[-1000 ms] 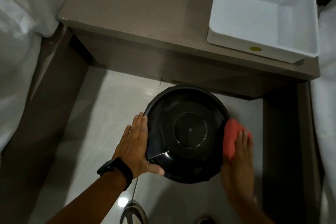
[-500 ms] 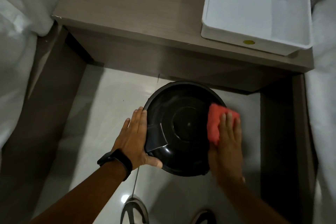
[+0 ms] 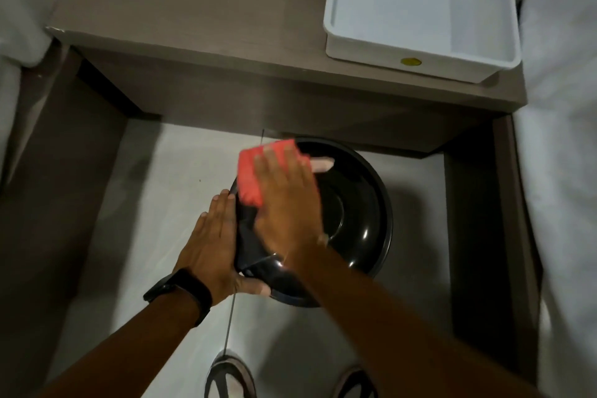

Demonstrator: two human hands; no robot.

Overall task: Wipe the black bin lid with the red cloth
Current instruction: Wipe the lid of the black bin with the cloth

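**Cloth at the lid's far left, unwiped dome off to the right of our fingers**

Nearest to us, 2 sandalled feet [image 3: 231, 376] stand on the pale floor [image 3: 155, 203] at the bottom of the view. Just beyond them our left hand [image 3: 211, 242] lies flat against the left rim of the black bin lid [image 3: 358, 220], fingers [image 3: 223, 203] straight and together, thumb hooked under the near-left edge, bracing the lid rather than gripping it. A black watch [image 3: 181, 292] sits on that wrist.

Crossing over it, our right hand [image 3: 287, 203] presses the red cloth [image 3: 255, 174] onto the lid's far-left quarter. Its fingers are spread flat on top of the cloth, not curled around it, with the thumb pointing right. The cloth shows beyond and to the left of those fingertips, overhanging the rim slightly.

The relation that matters, as we judge it: the round lid has no long axis, and nearly all its bare glossy surface, including the raised centre ring, lies to the right of and nearer than the right fingers. The right hand alone carries the cloth, so the next stroke would likely sweep rightward or back toward us.

Farther off, a white tub [image 3: 420, 52] rests on the brown table [image 3: 193, 10] beyond the lid.
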